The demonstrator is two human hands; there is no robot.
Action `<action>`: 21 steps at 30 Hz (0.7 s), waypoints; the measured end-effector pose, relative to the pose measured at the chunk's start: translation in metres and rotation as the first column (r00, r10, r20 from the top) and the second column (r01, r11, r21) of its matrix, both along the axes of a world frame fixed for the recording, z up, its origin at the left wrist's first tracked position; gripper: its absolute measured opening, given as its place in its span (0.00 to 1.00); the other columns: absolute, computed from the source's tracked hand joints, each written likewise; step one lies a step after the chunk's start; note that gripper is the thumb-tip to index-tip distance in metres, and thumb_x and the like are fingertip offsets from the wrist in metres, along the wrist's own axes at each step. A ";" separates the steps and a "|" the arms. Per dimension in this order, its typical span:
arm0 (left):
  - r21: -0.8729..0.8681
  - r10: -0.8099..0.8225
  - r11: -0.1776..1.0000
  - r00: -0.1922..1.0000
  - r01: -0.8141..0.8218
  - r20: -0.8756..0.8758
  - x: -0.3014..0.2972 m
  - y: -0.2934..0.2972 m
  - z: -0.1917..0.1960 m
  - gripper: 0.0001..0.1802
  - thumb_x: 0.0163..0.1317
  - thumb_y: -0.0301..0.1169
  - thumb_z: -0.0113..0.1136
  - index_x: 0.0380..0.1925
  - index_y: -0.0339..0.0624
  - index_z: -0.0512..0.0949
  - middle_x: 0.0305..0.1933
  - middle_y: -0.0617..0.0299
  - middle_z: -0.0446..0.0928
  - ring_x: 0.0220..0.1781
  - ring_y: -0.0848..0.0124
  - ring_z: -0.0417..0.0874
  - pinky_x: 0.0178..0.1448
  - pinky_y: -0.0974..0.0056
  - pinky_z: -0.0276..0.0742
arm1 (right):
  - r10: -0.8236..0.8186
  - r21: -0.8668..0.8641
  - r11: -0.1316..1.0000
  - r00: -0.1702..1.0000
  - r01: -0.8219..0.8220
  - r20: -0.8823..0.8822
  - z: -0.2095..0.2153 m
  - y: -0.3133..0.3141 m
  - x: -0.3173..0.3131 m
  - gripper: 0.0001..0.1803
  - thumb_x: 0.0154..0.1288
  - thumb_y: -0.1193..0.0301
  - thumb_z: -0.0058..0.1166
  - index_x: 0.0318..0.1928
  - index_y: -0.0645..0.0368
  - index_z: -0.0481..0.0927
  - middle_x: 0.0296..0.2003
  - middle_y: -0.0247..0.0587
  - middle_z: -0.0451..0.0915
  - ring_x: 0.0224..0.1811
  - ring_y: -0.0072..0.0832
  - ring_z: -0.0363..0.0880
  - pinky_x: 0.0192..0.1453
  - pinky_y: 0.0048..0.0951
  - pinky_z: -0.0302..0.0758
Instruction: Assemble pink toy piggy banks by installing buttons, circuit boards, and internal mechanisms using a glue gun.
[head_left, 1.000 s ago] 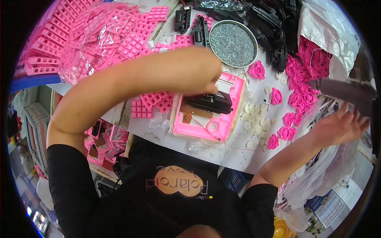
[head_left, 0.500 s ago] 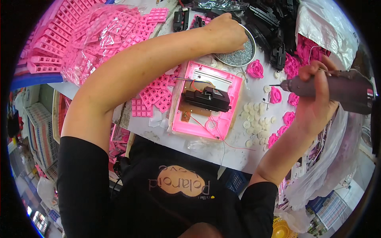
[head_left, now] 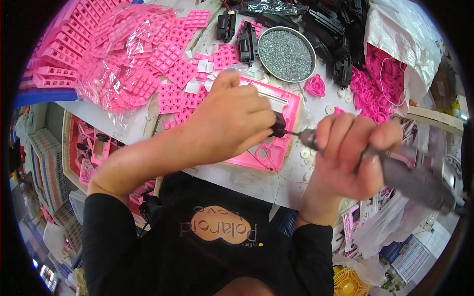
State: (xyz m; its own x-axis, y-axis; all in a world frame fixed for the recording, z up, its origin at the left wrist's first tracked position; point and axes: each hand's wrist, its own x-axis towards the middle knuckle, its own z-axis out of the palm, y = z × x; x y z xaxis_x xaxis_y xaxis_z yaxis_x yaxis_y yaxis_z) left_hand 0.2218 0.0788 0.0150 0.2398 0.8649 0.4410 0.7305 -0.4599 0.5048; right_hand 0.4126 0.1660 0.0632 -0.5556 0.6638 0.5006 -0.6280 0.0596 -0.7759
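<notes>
My right hand (head_left: pixel 345 153) is wrapped round a dark grey electric screwdriver (head_left: pixel 410 175). The driver's thin bit points left and meets the right end of a black plastic module (head_left: pixel 279 126) in an open pink plastic housing (head_left: pixel 293 111). My left hand (head_left: pixel 232 121) lies over the housing with its fingers closed at the module, close to the bit. Whatever is between those fingertips is hidden. Much of the module is covered by the left hand. Thin wires (head_left: pixel 277 172) trail from the housing's near edge.
Beyond the housing stands a round metal bowl (head_left: pixel 258 49) of small screws. Pink keypad pieces (head_left: pixel 140 54) heap at the left, partly bagged. Black modules (head_left: pixel 326 29) pile at the back. A white bag (head_left: pixel 405 34) spills pink parts at the right, near whitish discs (head_left: pixel 306 157).
My left hand has come back from the screw bowl to the module in the housing. My right hand has brought the screwdriver left and nearer, its bit now at the module's end.
</notes>
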 end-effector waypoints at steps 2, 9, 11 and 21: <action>-0.055 0.019 0.998 0.997 -0.015 0.072 0.001 -0.014 -0.005 0.10 0.55 0.28 0.72 0.34 0.50 0.80 0.35 0.70 0.80 0.41 0.69 0.81 0.54 0.56 0.60 | 0.077 0.063 0.995 0.997 -0.076 -0.021 0.003 -0.006 -0.006 0.16 0.67 0.68 0.59 0.51 0.54 0.69 0.20 0.33 0.72 0.20 0.25 0.68 0.31 0.33 0.72; -0.061 0.095 0.995 0.955 -0.081 0.281 0.003 -0.026 -0.019 0.10 0.53 0.26 0.74 0.32 0.50 0.81 0.31 0.73 0.81 0.37 0.70 0.82 0.53 0.56 0.59 | 0.210 0.122 0.969 0.977 -0.213 0.038 0.006 -0.008 -0.012 0.16 0.66 0.72 0.60 0.50 0.56 0.69 0.22 0.37 0.74 0.20 0.28 0.71 0.31 0.35 0.74; -0.059 0.094 0.995 0.948 -0.080 0.304 0.002 -0.026 -0.022 0.10 0.51 0.27 0.75 0.31 0.50 0.82 0.31 0.73 0.81 0.37 0.70 0.82 0.53 0.56 0.59 | 0.242 0.122 0.962 0.970 -0.243 0.025 0.004 -0.007 -0.013 0.17 0.66 0.75 0.61 0.51 0.58 0.69 0.24 0.41 0.76 0.22 0.31 0.73 0.31 0.38 0.75; -0.030 0.304 0.951 0.951 -0.306 -0.053 -0.003 -0.034 -0.028 0.29 0.45 0.40 0.78 0.50 0.53 0.79 0.46 0.68 0.80 0.46 0.65 0.79 0.55 0.52 0.57 | 0.011 0.155 0.987 0.995 -0.027 0.099 -0.011 -0.008 -0.019 0.14 0.72 0.65 0.56 0.51 0.54 0.69 0.22 0.31 0.71 0.20 0.24 0.68 0.32 0.32 0.69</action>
